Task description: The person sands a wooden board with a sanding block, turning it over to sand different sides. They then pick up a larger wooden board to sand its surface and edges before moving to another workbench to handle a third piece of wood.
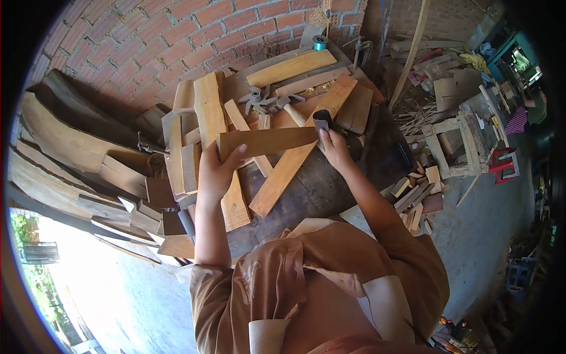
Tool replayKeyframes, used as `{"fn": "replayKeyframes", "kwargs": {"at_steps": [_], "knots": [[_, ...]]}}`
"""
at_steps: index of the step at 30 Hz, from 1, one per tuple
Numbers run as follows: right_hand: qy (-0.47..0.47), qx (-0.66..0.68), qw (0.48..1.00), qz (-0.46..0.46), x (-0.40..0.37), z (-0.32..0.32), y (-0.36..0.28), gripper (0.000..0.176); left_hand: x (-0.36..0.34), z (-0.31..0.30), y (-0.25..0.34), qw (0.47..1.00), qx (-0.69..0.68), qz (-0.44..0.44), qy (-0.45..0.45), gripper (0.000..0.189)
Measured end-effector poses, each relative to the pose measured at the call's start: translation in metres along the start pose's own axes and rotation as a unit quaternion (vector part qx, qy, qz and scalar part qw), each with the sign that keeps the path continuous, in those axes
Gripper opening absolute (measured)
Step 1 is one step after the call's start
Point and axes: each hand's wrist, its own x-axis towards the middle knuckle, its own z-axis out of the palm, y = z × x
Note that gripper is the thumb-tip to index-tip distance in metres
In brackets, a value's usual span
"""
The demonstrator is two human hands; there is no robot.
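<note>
A short wooden board (268,143) lies crosswise above the workbench (300,183). My left hand (219,171) is closed on its left end, with the thumb on the near face. At the board's right end, my right hand (335,148) pinches a dark curled sheet of sandpaper (322,120), which touches or nearly touches the wood. Behind and below the board, a long plank (277,189) runs diagonally. Beyond it are a wooden-handled tool (293,113), its head partly hidden, and a star-shaped metal piece (257,99).
More planks (292,68) lie across the bench, with a teal spool (320,41) at its far edge. Large curved slabs (82,135) lean on the left by the brick wall (218,23). Offcuts (418,200), a wooden frame (457,147) and a red stool (503,165) stand right.
</note>
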Motion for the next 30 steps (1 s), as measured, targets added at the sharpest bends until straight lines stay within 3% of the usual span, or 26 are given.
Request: {"fn": "replayKeyframes", "kwargs": {"at_steps": [2,6,10,13,15,16,19,20,22,24,25,26,28,29,30], "knots": [[0.030,-0.035,0.998,-0.037,0.005,-0.003,-0.003,0.031,-0.002,-0.002,-0.003,0.999,-0.045,-0.014,-0.020,0.025],[-0.027,-0.085,0.992,-0.087,0.012,-0.001,-0.002,0.029,-0.014,0.005,-0.017,0.996,-0.077,0.037,-0.024,0.024],[-0.048,-0.016,0.998,-0.025,0.003,0.007,-0.029,0.028,-0.022,0.010,-0.021,0.995,-0.072,0.068,-0.001,0.023],[-0.127,0.130,0.972,-0.151,-0.020,0.012,-0.066,0.028,-0.024,0.013,-0.020,0.996,-0.053,0.061,0.026,0.023],[-0.142,0.156,0.956,-0.205,-0.032,0.011,-0.083,0.029,-0.024,0.009,-0.020,0.989,0.078,0.124,-0.019,0.023],[-0.141,0.158,0.956,-0.204,-0.031,0.011,-0.077,0.029,-0.025,0.008,-0.017,0.989,0.079,0.122,-0.021,0.023],[-0.096,0.000,0.989,-0.110,-0.005,0.013,-0.010,0.029,-0.023,0.011,-0.010,0.984,0.134,0.120,0.007,0.023],[-0.036,0.053,0.991,-0.121,0.000,0.016,0.009,0.030,-0.023,0.013,-0.013,0.975,0.159,0.145,0.047,0.023],[-0.089,0.030,0.996,0.001,0.006,0.006,0.010,0.032,-0.023,0.015,-0.013,0.965,0.183,0.170,0.084,0.023],[-0.051,-0.023,0.996,-0.067,0.004,0.012,-0.010,0.030,-0.021,0.018,-0.011,0.968,0.163,0.167,0.090,0.024],[-0.129,-0.012,0.992,0.004,-0.004,0.003,-0.045,0.029,-0.021,0.018,-0.010,0.969,0.163,0.164,0.086,0.024],[-0.139,0.000,0.990,-0.027,-0.016,0.000,-0.073,0.028,-0.020,0.019,-0.009,0.967,0.174,0.171,0.072,0.024],[-0.027,0.152,0.949,-0.276,-0.028,0.026,-0.091,0.028,-0.019,0.021,-0.006,0.965,0.184,0.179,0.060,0.024],[-0.026,0.153,0.949,-0.274,-0.028,0.024,-0.086,0.028,-0.020,0.022,-0.005,0.964,0.184,0.184,0.051,0.023],[-0.066,0.125,0.970,-0.198,-0.025,0.019,-0.075,0.028,-0.021,0.021,-0.003,0.964,0.184,0.189,0.042,0.022]]}}
